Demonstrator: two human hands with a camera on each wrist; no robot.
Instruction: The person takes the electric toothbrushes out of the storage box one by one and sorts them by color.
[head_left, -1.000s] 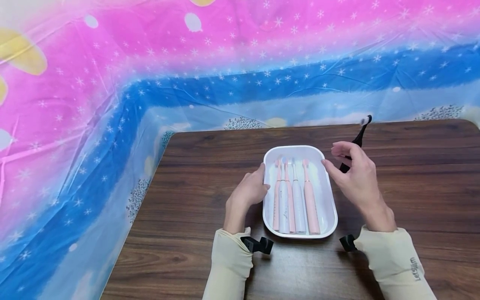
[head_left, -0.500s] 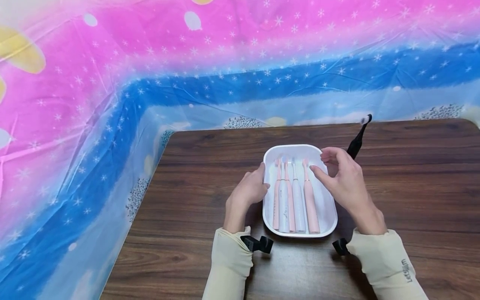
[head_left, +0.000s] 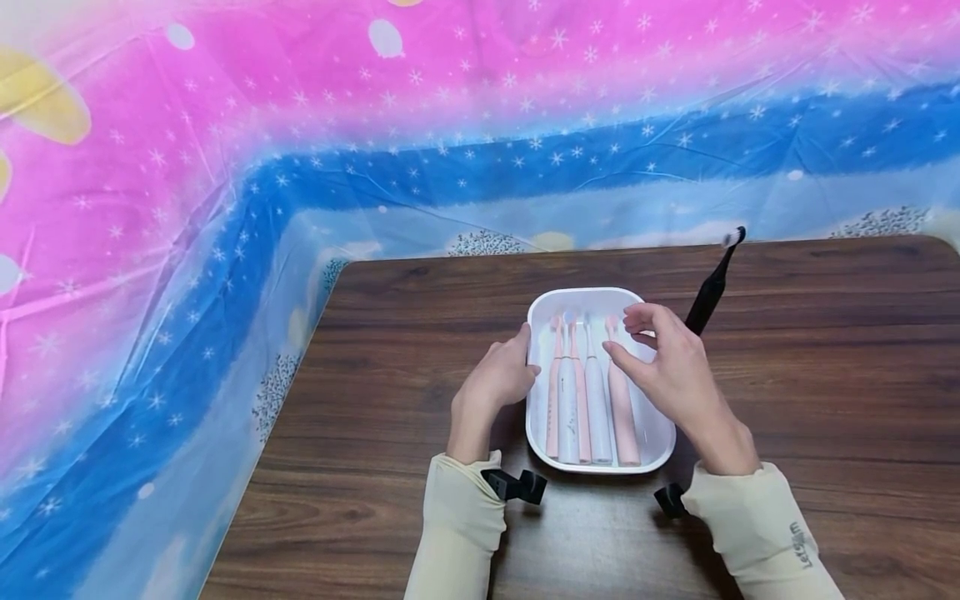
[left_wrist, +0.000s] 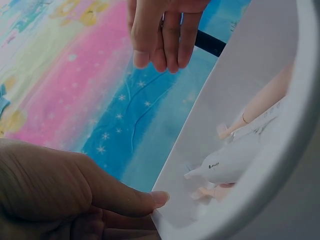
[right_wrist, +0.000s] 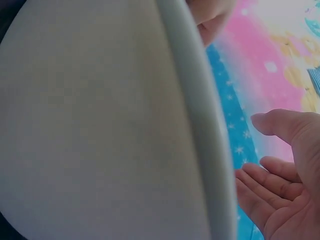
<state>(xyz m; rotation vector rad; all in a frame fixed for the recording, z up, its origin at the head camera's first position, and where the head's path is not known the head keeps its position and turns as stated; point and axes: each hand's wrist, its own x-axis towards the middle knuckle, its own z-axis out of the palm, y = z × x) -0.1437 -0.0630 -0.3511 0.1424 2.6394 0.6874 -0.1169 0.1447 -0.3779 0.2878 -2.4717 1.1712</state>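
Note:
A white tray (head_left: 600, 470) with rounded corners holds electric toothbrushes side by side: three pink, with one pink toothbrush (head_left: 624, 421) at the right, and two white, including this white toothbrush (head_left: 567, 417). My left hand (head_left: 497, 373) grips the tray's left side; in the left wrist view its thumb (left_wrist: 159, 198) lies over the edge. Over the tray's right side is my right hand (head_left: 675, 367), thumb and fingers spread apart with nothing between them. It overlaps the head end of the rightmost pink toothbrush. In the right wrist view, its fingers (right_wrist: 265, 190) are loosely bent beyond the tray's wall.
A black electric toothbrush (head_left: 707, 302) lies on the brown wooden table (head_left: 390, 400), just right of the tray behind my right hand. A patterned pink and blue cloth (head_left: 450, 175) hangs behind the table and along its left side.
My right hand has moved left, from beside the black toothbrush to over the tray's right side, uncovering more of that toothbrush. My left hand and the tray have stayed in place.

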